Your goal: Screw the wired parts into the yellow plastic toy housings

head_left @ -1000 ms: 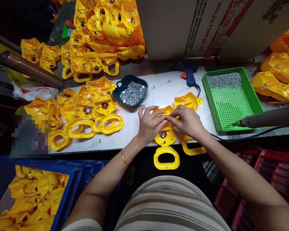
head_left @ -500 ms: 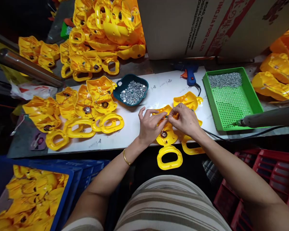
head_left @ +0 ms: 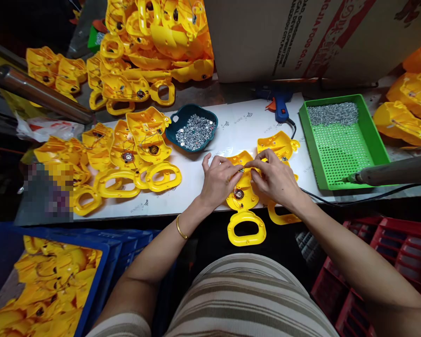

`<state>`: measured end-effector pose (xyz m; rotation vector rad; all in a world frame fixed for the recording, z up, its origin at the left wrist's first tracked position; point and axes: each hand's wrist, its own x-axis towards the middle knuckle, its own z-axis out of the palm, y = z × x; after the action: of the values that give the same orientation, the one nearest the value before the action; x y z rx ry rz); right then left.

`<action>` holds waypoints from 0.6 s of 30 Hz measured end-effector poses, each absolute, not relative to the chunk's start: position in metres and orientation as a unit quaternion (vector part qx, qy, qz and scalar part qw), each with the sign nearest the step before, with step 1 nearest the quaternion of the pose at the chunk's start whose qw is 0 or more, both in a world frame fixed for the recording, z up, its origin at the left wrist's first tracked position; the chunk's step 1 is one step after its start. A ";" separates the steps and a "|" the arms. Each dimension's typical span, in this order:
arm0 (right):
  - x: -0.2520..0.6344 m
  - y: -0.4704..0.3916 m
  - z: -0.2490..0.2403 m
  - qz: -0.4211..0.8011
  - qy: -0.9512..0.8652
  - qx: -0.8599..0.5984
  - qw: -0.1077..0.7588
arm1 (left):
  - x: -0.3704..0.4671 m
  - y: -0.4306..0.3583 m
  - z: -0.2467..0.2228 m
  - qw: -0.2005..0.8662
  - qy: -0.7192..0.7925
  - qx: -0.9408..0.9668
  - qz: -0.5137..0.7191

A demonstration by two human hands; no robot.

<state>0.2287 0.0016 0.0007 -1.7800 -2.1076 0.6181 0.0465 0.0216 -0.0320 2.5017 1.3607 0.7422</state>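
Observation:
In front of me lies a yellow plastic shell half [head_left: 243, 201] with a looped handle, which juts past the bench edge. A round speaker [head_left: 238, 194] and thin wires sit inside it. Over its upper part, my left hand [head_left: 218, 181] pinches a small part, too tiny to name, between thumb and index finger. My right hand [head_left: 279, 177] meets it from the right, index fingertip at the left fingertips and thumb held apart. Beneath the right hand, a second yellow shell half [head_left: 275, 146] is partly covered.
A dark teal bowl [head_left: 210, 136] holds small metal pieces. Behind the hands lies a blue glue gun [head_left: 281, 111]; its cord runs right. The green tray [head_left: 323, 180] contains screws. More yellow shells [head_left: 149, 135] are at left, below a cardboard box [head_left: 252, 42]. A metal bar [head_left: 400, 168] juts in.
My right thumb and index finger have parted from a pinch, the index finger stretching left. My left hand stays nearly in place. The view has shifted slightly.

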 end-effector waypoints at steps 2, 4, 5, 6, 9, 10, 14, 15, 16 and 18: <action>0.228 -0.001 0.003 0.199 -0.748 -0.622 0.120 | 0.047 0.023 -0.030 0.103 0.457 0.851 0.239; 0.226 -0.002 0.006 0.184 -0.756 -0.622 0.088 | 0.049 0.024 -0.029 0.108 0.456 0.854 0.226; 0.225 -0.002 0.006 0.179 -0.758 -0.623 0.075 | 0.049 0.024 -0.029 0.108 0.456 0.855 0.220; 0.224 -0.002 0.007 0.175 -0.759 -0.624 0.065 | 0.050 0.025 -0.030 0.107 0.456 0.857 0.216; 0.223 -0.001 0.008 0.171 -0.760 -0.624 0.054 | 0.050 0.025 -0.032 0.101 0.462 0.855 0.214; 0.223 0.000 0.008 0.173 -0.762 -0.622 0.052 | 0.050 0.024 -0.033 0.098 0.465 0.853 0.216; 0.223 0.001 0.011 0.183 -0.769 -0.611 0.045 | 0.051 0.023 -0.033 0.087 0.473 0.851 0.210; 0.223 0.002 0.011 0.183 -0.770 -0.609 0.043 | 0.051 0.022 -0.032 0.084 0.476 0.851 0.205; 0.223 0.002 0.012 0.183 -0.772 -0.608 0.041 | 0.051 0.022 -0.031 0.081 0.478 0.852 0.199; 0.223 0.003 0.012 0.182 -0.774 -0.605 0.040 | 0.052 0.023 -0.031 0.074 0.481 0.853 0.189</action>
<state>0.2231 0.0034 0.0118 -1.8536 -2.3711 0.5573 0.0516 0.0227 -0.0306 2.5597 1.4443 0.5680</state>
